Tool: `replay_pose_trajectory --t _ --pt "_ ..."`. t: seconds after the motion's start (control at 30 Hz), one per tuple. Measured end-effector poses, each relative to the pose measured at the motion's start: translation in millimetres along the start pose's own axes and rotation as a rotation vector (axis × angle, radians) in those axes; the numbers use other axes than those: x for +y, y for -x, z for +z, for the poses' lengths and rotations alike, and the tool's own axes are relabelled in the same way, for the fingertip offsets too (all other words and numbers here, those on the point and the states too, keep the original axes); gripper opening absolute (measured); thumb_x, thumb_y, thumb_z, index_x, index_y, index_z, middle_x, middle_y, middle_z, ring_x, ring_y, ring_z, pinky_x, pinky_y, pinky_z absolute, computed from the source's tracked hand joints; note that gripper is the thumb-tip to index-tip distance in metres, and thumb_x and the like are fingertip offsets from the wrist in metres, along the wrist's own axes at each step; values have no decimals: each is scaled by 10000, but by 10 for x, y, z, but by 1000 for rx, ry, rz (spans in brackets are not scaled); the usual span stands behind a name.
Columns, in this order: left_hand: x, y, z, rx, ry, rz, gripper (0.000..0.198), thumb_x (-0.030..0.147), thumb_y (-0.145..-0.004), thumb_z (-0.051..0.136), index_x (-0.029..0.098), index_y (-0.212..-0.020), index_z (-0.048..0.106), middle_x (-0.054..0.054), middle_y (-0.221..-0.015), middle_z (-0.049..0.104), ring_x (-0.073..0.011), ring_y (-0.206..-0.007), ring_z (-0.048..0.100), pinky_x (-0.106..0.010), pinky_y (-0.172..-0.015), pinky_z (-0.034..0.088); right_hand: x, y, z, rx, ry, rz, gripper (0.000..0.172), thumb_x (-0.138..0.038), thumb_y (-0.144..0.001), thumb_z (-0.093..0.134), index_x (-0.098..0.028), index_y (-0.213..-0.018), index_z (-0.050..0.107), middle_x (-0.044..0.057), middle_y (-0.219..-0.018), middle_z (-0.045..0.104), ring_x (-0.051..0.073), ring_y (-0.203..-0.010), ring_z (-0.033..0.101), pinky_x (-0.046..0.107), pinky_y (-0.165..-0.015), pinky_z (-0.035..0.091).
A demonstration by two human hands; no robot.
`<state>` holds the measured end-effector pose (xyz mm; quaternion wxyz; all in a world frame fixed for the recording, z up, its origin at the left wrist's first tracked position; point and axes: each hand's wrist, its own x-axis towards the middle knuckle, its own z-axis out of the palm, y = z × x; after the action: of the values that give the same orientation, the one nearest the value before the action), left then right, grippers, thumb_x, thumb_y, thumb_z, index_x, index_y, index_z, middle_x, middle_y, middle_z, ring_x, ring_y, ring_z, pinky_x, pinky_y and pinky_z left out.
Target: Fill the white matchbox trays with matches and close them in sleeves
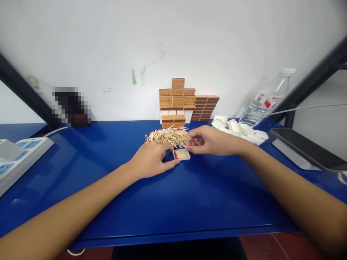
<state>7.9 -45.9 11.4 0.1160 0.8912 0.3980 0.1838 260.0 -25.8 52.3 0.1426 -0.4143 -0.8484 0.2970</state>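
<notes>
A small white matchbox tray [181, 158] lies on the blue table, filled with red-tipped matches [181, 154]. My left hand [150, 159] grips its left end, thumb along the near side and forefinger at the far side. Just beyond the tray's right end, my right hand [204, 141] has thumb and fingertips pinched together; whatever they hold, if anything, is too small to tell. A heap of loose matches [166, 136] spreads behind both hands. Part of that heap is hidden by my fingers.
Stacked matchboxes [177, 101] lean against the wall, beside a brown-sided stack [204, 108]. To the right are white empty trays [241, 129], a water bottle [267, 97] and a phone [309, 148] on a white stand. A power strip [24, 155] lies left.
</notes>
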Motion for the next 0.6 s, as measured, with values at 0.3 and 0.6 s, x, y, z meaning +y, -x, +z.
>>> replay_pose_trajectory --t 0.3,0.6 --pt "13 -2 3 -14 5 19 302 497 -906 699 197 -913 728 34 -615 609 -122 -552 530 -275 -542 300 -20 -9 191 0 190 -150 77 -252 -884 662 -195 -841 691 18 -828 684 146 -729 580 287 -671 409" --pt "5 1 -5 -13 15 14 304 498 -901 704 201 -948 746 35 -612 608 -124 -553 535 -273 -544 303 -90 41 114 9 204 -145 52 -236 -854 671 -197 -835 700 17 -827 677 146 -731 572 283 -661 402"
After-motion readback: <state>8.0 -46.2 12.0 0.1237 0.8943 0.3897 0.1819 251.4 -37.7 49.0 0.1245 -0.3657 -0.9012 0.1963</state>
